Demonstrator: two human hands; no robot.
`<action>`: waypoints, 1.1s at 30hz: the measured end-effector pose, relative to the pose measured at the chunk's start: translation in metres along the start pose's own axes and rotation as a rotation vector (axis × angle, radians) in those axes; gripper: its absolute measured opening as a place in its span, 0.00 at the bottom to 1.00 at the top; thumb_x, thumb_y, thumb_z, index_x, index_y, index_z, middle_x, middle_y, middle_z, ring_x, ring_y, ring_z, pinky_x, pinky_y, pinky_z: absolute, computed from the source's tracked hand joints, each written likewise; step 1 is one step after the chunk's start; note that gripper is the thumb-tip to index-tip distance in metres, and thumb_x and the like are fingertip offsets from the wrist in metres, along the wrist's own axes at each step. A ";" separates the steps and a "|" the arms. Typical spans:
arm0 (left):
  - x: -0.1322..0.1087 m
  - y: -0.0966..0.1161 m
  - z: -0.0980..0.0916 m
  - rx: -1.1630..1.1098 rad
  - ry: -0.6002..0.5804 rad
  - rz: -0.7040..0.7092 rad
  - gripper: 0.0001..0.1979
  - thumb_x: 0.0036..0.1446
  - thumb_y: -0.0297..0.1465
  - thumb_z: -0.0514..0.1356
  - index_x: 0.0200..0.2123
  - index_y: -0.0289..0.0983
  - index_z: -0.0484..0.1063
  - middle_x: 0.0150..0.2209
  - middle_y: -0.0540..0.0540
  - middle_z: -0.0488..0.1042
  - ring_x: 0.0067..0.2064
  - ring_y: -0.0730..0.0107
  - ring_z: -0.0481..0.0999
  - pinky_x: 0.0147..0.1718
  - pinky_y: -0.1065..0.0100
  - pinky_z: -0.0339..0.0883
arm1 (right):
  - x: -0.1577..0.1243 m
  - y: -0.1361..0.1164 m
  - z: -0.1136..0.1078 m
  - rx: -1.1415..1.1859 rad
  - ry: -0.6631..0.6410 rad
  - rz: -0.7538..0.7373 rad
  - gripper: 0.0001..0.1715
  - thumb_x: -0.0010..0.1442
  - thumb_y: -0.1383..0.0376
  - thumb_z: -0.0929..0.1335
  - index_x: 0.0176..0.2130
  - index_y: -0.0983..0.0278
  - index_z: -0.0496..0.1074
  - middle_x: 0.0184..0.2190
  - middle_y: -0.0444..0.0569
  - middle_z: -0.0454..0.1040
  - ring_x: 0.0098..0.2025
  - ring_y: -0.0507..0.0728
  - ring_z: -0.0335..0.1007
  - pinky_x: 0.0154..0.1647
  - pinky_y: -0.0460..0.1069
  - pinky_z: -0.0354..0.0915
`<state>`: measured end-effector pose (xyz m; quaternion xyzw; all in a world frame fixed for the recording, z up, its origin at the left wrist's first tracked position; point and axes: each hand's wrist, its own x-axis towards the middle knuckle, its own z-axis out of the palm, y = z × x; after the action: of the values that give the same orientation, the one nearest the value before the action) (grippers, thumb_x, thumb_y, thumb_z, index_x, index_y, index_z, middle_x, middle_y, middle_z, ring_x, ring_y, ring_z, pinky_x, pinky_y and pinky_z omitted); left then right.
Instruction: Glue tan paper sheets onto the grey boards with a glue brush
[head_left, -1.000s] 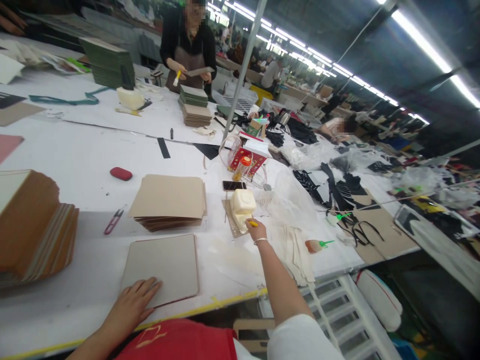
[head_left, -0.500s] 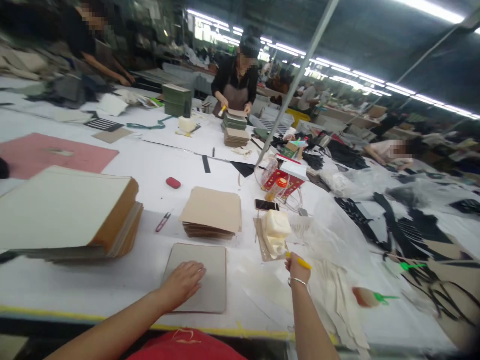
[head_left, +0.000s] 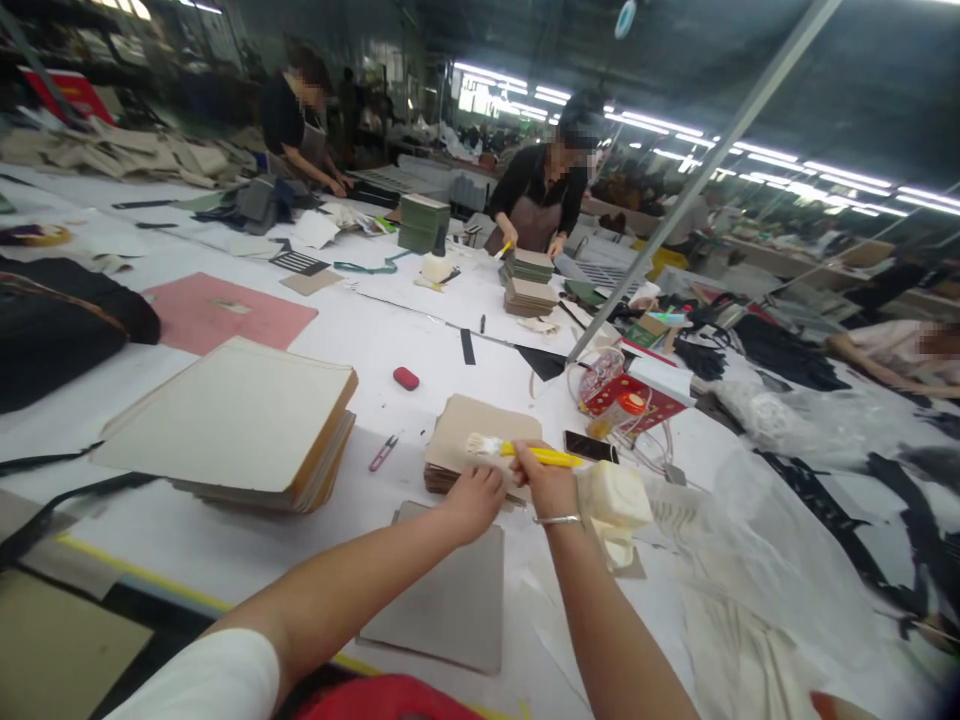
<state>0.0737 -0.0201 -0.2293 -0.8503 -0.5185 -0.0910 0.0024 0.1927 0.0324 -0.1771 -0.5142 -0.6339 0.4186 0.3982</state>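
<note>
The right hand (head_left: 551, 490) has its fingers closed around the yellow handle of a brush (head_left: 546, 456), which lies nearly level above the brown board stack (head_left: 480, 425), its bristles pointing to the person's left. The left hand (head_left: 478, 500) is at the near edge of that stack with its fingers curled; whether they pinch a board or only rest there cannot be told.

The hands are close together, so a small slip of the right wrist could smear the left fingers or the top board, if the bristles are wet. Lifting at the stack's edge could bring up two boards together, or skew the pile, as its sheets are already a little uneven.

The brush has a thick, bright yellow handle and a short, pale, splayed tuft that looks caked. The brown boards are flat, thin and matt.

Nearer the person, a grey board (head_left: 442, 600) lies on the white table (head_left: 352, 345), partly under the left forearm. Just beside the right wrist stands a cream tub (head_left: 619, 495), with a phone (head_left: 591, 447) beyond it. Small snips (head_left: 384, 453) lie left of the brown boards.
</note>
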 end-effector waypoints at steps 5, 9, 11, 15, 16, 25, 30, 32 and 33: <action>0.000 -0.002 0.004 0.021 0.027 0.000 0.18 0.56 0.27 0.47 0.50 0.32 0.63 0.51 0.37 0.64 0.54 0.54 0.58 0.49 0.53 0.51 | 0.027 -0.015 0.063 0.005 -0.185 0.079 0.15 0.48 0.55 0.64 0.29 0.65 0.70 0.15 0.40 0.67 0.15 0.48 0.61 0.15 0.42 0.57; 0.000 -0.003 0.003 0.019 0.013 -0.002 0.17 0.57 0.27 0.47 0.49 0.31 0.63 0.49 0.36 0.65 0.49 0.57 0.62 0.44 0.57 0.56 | 0.063 -0.003 0.072 -0.017 -0.106 0.095 0.15 0.48 0.55 0.64 0.30 0.64 0.69 0.16 0.40 0.68 0.15 0.48 0.62 0.16 0.42 0.58; 0.000 -0.004 0.002 0.031 0.009 0.004 0.17 0.57 0.27 0.46 0.49 0.30 0.62 0.49 0.35 0.64 0.48 0.58 0.63 0.42 0.58 0.57 | 0.081 0.002 0.066 -0.036 -0.010 0.089 0.16 0.48 0.55 0.64 0.31 0.65 0.70 0.18 0.41 0.69 0.16 0.49 0.64 0.17 0.43 0.60; 0.001 -0.004 -0.001 0.036 0.003 0.013 0.16 0.58 0.28 0.47 0.48 0.32 0.62 0.49 0.37 0.64 0.47 0.59 0.62 0.41 0.60 0.57 | 0.095 0.011 0.035 -0.130 0.098 0.102 0.17 0.49 0.54 0.63 0.31 0.66 0.71 0.19 0.44 0.70 0.17 0.49 0.66 0.18 0.43 0.61; 0.002 -0.005 -0.002 0.031 -0.004 0.017 0.15 0.58 0.28 0.47 0.48 0.32 0.62 0.48 0.37 0.65 0.47 0.59 0.63 0.40 0.60 0.57 | 0.094 0.014 0.023 -0.167 0.107 0.101 0.18 0.49 0.54 0.63 0.30 0.66 0.71 0.18 0.43 0.70 0.17 0.49 0.65 0.18 0.42 0.61; 0.025 -0.006 -0.011 0.002 -0.078 -0.058 0.09 0.55 0.29 0.52 0.40 0.34 0.65 0.41 0.40 0.66 0.42 0.59 0.64 0.36 0.61 0.59 | 0.023 0.033 -0.057 -0.280 0.190 0.123 0.18 0.51 0.54 0.62 0.29 0.66 0.71 0.17 0.43 0.69 0.16 0.49 0.64 0.18 0.42 0.60; 0.035 -0.011 -0.020 -0.027 -0.128 -0.067 0.13 0.49 0.34 0.59 0.38 0.34 0.66 0.39 0.41 0.67 0.42 0.59 0.65 0.38 0.62 0.61 | -0.051 0.029 -0.068 -0.224 0.161 0.198 0.17 0.51 0.54 0.63 0.31 0.64 0.70 0.15 0.41 0.68 0.15 0.48 0.63 0.16 0.42 0.59; 0.037 -0.013 -0.024 -0.027 -0.161 -0.059 0.14 0.48 0.34 0.60 0.38 0.34 0.67 0.38 0.41 0.67 0.42 0.60 0.66 0.38 0.63 0.61 | -0.070 0.025 -0.074 -0.170 0.215 0.216 0.17 0.51 0.53 0.63 0.31 0.65 0.70 0.15 0.40 0.67 0.15 0.48 0.62 0.16 0.42 0.59; 0.038 -0.014 -0.025 -0.025 -0.180 -0.057 0.14 0.47 0.34 0.60 0.38 0.34 0.67 0.38 0.41 0.67 0.42 0.60 0.67 0.38 0.64 0.62 | -0.077 0.023 -0.078 -0.140 0.253 0.216 0.18 0.51 0.53 0.64 0.31 0.65 0.69 0.15 0.40 0.67 0.15 0.48 0.62 0.17 0.42 0.59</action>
<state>0.0745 0.0172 -0.1997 -0.8398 -0.5395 -0.0207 -0.0571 0.2846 -0.0312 -0.1787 -0.6545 -0.5473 0.3455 0.3907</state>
